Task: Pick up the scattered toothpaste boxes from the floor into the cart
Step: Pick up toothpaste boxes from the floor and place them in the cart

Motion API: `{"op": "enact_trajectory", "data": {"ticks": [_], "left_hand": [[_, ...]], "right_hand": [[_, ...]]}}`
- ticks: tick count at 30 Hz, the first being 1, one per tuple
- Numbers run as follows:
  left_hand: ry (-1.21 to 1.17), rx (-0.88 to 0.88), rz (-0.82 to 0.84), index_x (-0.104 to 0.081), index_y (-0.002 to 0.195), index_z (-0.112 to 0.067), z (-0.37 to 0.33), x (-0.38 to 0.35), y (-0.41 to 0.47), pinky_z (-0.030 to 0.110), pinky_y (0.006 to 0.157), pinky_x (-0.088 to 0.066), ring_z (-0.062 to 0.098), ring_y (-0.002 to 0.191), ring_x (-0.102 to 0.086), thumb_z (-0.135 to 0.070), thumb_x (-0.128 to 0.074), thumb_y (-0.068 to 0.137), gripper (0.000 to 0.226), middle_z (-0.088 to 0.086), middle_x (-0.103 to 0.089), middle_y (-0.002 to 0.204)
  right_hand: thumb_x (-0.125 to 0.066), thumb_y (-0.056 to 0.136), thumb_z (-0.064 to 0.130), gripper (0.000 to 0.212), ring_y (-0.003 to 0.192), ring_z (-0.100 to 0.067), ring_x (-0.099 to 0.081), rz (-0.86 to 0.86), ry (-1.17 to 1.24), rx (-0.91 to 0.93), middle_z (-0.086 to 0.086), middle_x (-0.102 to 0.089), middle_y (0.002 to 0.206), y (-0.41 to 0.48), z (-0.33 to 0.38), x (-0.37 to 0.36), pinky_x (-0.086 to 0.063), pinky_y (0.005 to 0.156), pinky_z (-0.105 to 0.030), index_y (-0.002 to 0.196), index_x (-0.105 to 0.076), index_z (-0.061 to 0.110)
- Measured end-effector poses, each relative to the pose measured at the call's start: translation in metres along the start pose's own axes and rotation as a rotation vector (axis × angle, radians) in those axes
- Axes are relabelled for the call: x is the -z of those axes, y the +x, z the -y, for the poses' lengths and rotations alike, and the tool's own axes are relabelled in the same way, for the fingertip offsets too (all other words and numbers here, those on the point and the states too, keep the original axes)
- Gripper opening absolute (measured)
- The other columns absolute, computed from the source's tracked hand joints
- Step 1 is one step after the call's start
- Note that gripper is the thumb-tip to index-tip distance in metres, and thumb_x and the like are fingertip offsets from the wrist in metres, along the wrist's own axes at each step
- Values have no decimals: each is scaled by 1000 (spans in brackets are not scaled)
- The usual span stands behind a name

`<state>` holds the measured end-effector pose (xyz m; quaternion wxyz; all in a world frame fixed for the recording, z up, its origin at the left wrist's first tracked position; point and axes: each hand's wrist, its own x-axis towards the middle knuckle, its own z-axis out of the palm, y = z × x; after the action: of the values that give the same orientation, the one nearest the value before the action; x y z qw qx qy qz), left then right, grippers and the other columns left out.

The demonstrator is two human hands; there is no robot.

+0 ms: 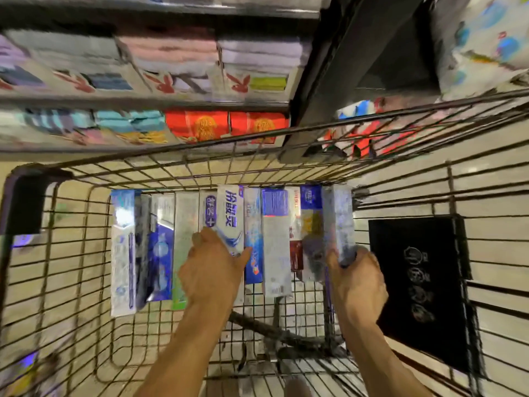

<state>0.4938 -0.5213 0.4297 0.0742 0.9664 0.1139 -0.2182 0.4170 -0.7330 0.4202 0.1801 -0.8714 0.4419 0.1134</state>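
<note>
A row of toothpaste boxes (276,245) lies side by side against the far wall of the cart (303,310). The hands are apart. The left hand (211,267) pinches the white box (230,213) mid-row, and the right hand (357,279) clamps the near end of the silver box (337,219) at the row's right edge. The cartons look light, stiff and glossy, probably easy to crush, so they are best held across the long sides.
</note>
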Motion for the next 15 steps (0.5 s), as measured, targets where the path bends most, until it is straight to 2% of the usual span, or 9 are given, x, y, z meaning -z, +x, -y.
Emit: {"op": "enact_trajectory", "data": {"ticks": [1, 3, 5, 7, 9, 11, 15], "left_hand": [[0, -5, -8, -44, 117, -12, -1, -3, 1, 37, 58, -43, 30, 95, -65, -72, -66, 76, 76, 8, -57, 113], [1, -11, -20, -42, 117, -11, -3, -9, 2, 35, 56, -38, 31, 93, -65, -69, -66, 78, 74, 9, -57, 111], [-1, -13, -19, -43, 116, -10, -4, -12, 6, 34, 55, -36, 32, 90, -65, -66, -66, 80, 71, 11, -58, 109], [-10, -19, -13, -44, 115, -10, -5, -10, 9, 33, 55, -35, 33, 89, -65, -60, -68, 82, 65, 12, -58, 107], [-11, -41, -16, -46, 115, -11, -7, -5, 8, 33, 55, -35, 32, 88, -65, -54, -69, 84, 58, 11, -59, 106], [33, -70, -35, -46, 118, -12, -11, 6, 6, 32, 52, -33, 30, 87, -64, -51, -66, 88, 53, 10, -58, 105], [81, -78, -36, -45, 126, -14, -25, 41, -5, 34, 56, -33, 28, 97, -61, -46, -57, 94, 46, 8, -55, 114]], "right_hand": [[-61, 93, 54, 30, 89, -30, -62, -19, 13, 8, 1, -56, 96, 4, 3, -3, -40, 69, -34, 92, -55, 24], [-59, 96, 52, 35, 101, -27, -60, -60, 46, 14, -2, -58, 113, 12, 8, -8, -43, 74, -33, 113, -58, 21], [-48, 101, 51, 48, 119, -29, -54, -107, 48, 10, -7, -55, 129, 19, 15, -9, -48, 88, -39, 134, -52, 17], [-46, 103, 42, 41, 118, -28, -50, -149, 33, 51, -7, -56, 126, 23, 20, -8, -48, 95, -42, 133, -52, 15], [-47, 102, 35, 33, 109, -23, -52, -138, 40, 96, -3, -58, 118, 23, 24, -3, -51, 91, -42, 128, -56, 16], [-49, 97, 35, 35, 110, -22, -53, -101, 49, 141, -1, -59, 118, 20, 26, 4, -53, 89, -42, 127, -58, 17], [-63, 91, 29, 37, 107, -25, -54, -32, -33, 273, -4, -59, 117, 15, 29, 30, -54, 85, -47, 125, -55, 20]]}}
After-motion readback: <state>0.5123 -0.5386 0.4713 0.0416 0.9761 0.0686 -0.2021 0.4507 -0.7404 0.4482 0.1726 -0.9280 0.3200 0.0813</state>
